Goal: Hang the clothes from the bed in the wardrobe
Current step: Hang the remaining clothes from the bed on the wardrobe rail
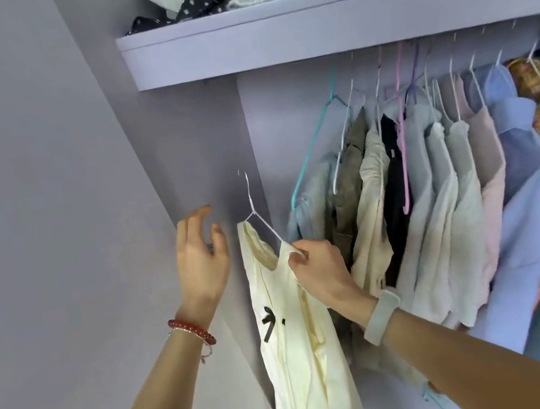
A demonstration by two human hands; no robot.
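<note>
Cream garment [295, 336] dangles on its white hanger [260, 217], right hand [324, 274] pinching the hanger's shoulder, left hand [200, 256] open and empty beside.

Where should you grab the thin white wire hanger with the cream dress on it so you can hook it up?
Grip the thin white wire hanger at its bare neck under the hook, coming from the left with the free left hand. The cream dress covers the shoulders, and the right hand already pinches the right arm.
</note>
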